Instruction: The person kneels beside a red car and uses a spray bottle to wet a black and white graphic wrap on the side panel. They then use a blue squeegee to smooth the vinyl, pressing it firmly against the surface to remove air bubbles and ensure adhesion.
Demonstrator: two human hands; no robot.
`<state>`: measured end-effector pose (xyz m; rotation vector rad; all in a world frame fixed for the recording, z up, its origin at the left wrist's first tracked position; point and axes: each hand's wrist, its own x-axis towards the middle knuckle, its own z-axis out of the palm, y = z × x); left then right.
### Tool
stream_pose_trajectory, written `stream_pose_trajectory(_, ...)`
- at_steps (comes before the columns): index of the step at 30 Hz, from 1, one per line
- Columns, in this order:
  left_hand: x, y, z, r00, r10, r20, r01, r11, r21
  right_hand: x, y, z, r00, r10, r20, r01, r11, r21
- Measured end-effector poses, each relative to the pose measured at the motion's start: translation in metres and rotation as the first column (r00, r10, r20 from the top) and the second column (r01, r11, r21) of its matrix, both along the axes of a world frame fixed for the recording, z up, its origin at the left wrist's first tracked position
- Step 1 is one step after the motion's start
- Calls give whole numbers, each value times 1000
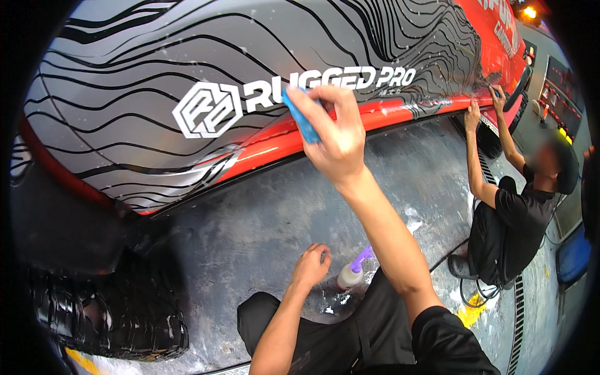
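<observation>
Above a stained workshop floor (250, 234), the left hand (310, 267) hangs loosely curled, apparently empty; the right hand (340, 131) pinches a blue pad (300, 119) over the vehicle's black-lined grey side panel (144, 65), where flat, even pressure seems wise. A spray bottle (350, 277) stands below; a co-worker (515, 228) crouches beyond.

Mottled gray floor (262, 212) spans the frame's center, a yellow patch (473, 310) and dark slatted strip (517, 322) at lower right. An amber light (530, 12) glows at upper right near a dark wall panel (558, 81).
</observation>
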<state>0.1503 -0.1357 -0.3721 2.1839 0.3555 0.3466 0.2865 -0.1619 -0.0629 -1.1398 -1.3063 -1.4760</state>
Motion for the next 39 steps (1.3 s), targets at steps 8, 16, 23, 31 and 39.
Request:
stream_pose_trajectory(8,-6,-3,-4,999,4,32,-4,1000,21,-15,10,11,997,70,37,-70,997,-15)
stream_pose_trajectory(16,-4,-1,-4,999,-9,33,9,1000,6,-16,8,21,999,51,6,-51,999,-11)
stream_pose_trajectory(23,-5,2,-4,999,1,32,-2,1000,29,-16,8,16,999,44,22,-44,999,-21)
stream_pose_trajectory(31,-8,-1,1,999,-24,27,22,999,40,-23,14,12,997,78,12,-77,997,-29)
stream_pose_trajectory(39,-8,0,0,1000,-29,-9,29,999,33,-36,18,13,997,77,-2,-77,997,-24)
